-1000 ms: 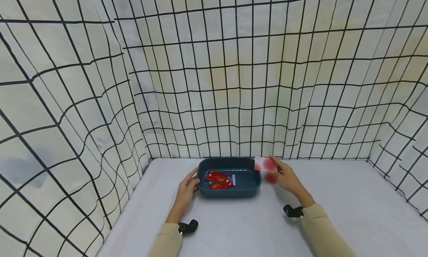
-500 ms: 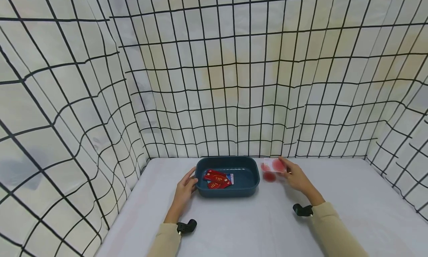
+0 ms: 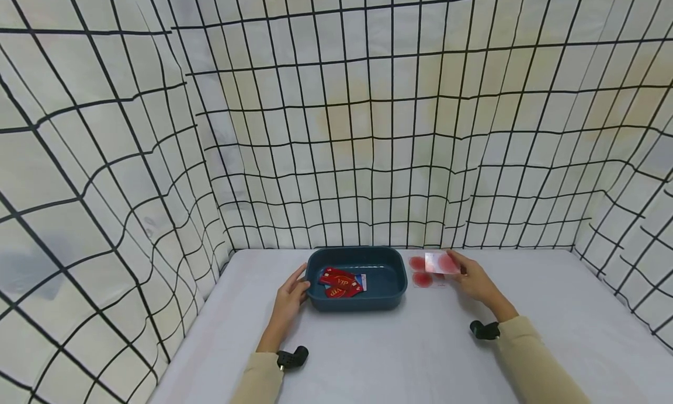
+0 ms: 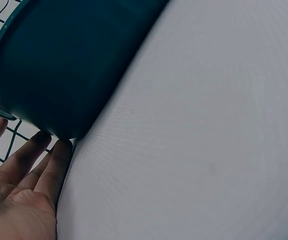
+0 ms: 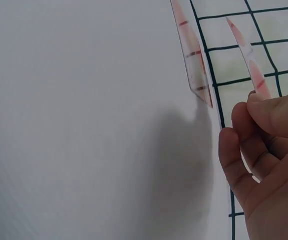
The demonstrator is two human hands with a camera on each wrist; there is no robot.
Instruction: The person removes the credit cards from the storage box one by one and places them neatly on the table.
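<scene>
White table (image 3: 399,345) here, bin (image 3: 357,305) holding red cards (image 3: 333,275) reading "VIP"; my right hand (image 3: 475,284) pinches a pinkish card (image 3: 440,264), my left hand (image 3: 288,303), fingers extended, touches the bin.

1 bin (image 3: 386,277), 2 VIP cards (image 3: 339,275), 1 pink/wht card (image 3: 440,263), 1 clear pkg (image 3: 422,279), 2 hands (image 3: 288,303) + 2 wrist cams (image 3: 292,358) are vis.

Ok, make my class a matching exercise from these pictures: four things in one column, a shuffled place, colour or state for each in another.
1. Left hand
2. Red cards
3. Tray
4. Pink-and-white card

a. dark blue-green
b. pinched by the right hand
c. touching the tray's left end
d. lying in the tray

Pairs: 1-c, 2-d, 3-a, 4-b
</scene>
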